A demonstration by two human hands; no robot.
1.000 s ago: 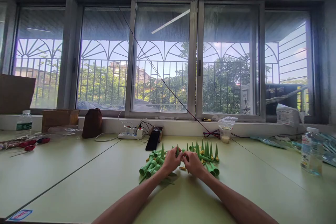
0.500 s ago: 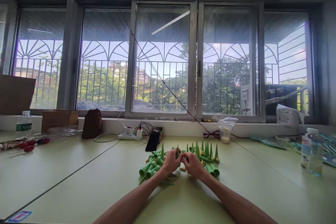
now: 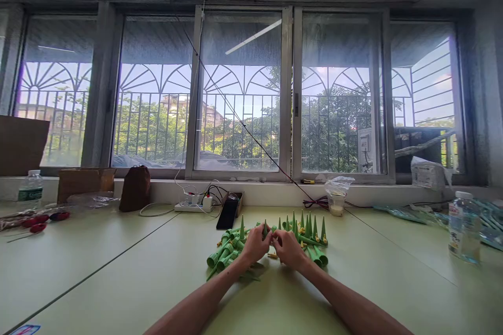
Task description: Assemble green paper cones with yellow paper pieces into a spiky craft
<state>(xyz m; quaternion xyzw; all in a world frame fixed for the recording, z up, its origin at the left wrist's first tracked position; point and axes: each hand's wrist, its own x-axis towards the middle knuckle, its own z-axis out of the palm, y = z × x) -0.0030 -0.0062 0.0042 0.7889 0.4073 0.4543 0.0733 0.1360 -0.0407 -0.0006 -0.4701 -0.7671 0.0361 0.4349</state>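
Note:
My left hand (image 3: pixel 256 245) is closed, with a pointed green plastic cone (image 3: pixel 265 228) rising between its fingers. Close beside it, my right hand (image 3: pixel 290 247) pinches at thumb and forefinger; what lies in that pinch is too small and hidden to make out. The fingertips of both hands nearly meet. To the left lies a heap of hollow green cones (image 3: pixel 220 255), open ends toward me. Behind and right of my right hand, several green cones (image 3: pixel 309 226) stand upright with small yellow pieces at their bases. A small yellow piece (image 3: pixel 272 255) lies on the table between my wrists.
A phone (image 3: pixel 228 213) leans on a small box behind the heap, near a white power strip (image 3: pixel 193 208). Toward the back stand a brown pouch (image 3: pixel 135 188) and a plastic cup (image 3: pixel 337 201). Water bottles (image 3: pixel 465 227) stand at the far sides of the pale table (image 3: pixel 129 282).
The view has shifted slightly, so the whole scene sits a little lower and to the left. Both hands keep almost the same pose, fingertips close together.

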